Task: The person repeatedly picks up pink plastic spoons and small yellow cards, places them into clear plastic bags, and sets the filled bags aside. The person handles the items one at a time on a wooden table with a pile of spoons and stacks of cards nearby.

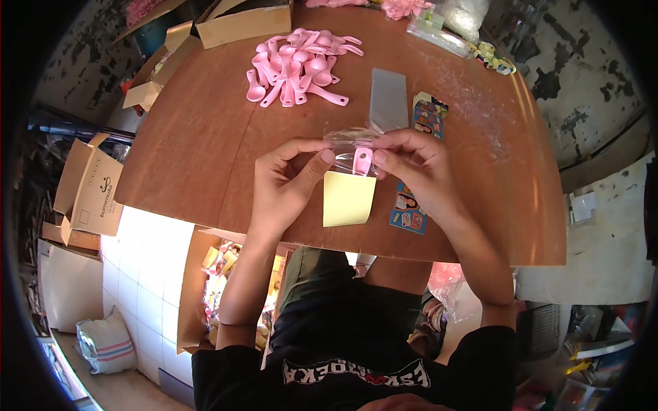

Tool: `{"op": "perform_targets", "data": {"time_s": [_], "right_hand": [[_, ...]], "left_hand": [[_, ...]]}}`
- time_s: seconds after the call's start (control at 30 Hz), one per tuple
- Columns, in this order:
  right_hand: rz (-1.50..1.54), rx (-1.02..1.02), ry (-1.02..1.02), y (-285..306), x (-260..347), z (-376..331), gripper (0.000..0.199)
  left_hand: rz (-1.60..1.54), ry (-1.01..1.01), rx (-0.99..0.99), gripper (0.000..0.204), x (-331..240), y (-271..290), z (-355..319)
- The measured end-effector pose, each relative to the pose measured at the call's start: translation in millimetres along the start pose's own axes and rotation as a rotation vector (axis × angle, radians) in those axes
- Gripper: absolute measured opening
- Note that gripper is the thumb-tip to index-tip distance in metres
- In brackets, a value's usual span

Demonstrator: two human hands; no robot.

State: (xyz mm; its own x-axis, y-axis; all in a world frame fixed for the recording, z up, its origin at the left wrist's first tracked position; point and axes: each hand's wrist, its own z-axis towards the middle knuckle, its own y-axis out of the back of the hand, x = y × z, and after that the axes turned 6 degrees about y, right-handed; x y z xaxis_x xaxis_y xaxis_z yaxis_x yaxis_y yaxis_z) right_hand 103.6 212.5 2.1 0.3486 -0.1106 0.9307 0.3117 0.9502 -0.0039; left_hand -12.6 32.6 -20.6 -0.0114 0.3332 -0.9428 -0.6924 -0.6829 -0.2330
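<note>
We see the left hand (291,175) with thumb and forefinger pinched together on one side of a crinkled clear plastic bag (348,136), while the right hand (421,161) pinches the opposite side. Gripping both sides seems meant to keep the thin film spread and steady. Between the fingertips, above the table's near edge, we see a pink plastic spoon handle (362,160) with a hole at its end; a pale-yellow rectangular card (349,200) hides the rest, perhaps serving as backing. We cannot tell whether the card is inside the film.

On the brown wooden table (185,154), a heap of pink plastic spoons (295,65) lies toward the far edge, left of a grey translucent stack of flat sleeves (388,99). Blue printed cards (409,211) lie partly behind the right hand, probably placed there for easy reach.
</note>
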Motion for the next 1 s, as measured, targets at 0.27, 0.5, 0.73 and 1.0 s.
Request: {"op": "perform_targets", "data": {"time_s": [0.27, 0.5, 0.73, 1.0], "right_hand": [[0.077, 0.024, -0.013, -1.1, -0.5, -1.4, 0.016], [0.017, 0.123, 0.071, 4.2, -4.5, -2.3, 0.014], [0.009, 0.149, 0.125, 4.0, -5.2, -2.3, 0.019], [-0.048, 0.163, 0.136, 4.6, -1.0, -4.0, 0.02]], "left_hand": [[-0.007, 0.023, 0.03, 0.017, -5.8, 6.5, 0.0], [0.138, -0.064, 0.08, 0.018, -7.4, 14.0, -1.6], [0.205, -0.111, 0.121, 0.029, -5.6, 18.1, -0.7], [0.277, -0.18, 0.132, 0.028, -8.6, 18.9, 0.5]]}}
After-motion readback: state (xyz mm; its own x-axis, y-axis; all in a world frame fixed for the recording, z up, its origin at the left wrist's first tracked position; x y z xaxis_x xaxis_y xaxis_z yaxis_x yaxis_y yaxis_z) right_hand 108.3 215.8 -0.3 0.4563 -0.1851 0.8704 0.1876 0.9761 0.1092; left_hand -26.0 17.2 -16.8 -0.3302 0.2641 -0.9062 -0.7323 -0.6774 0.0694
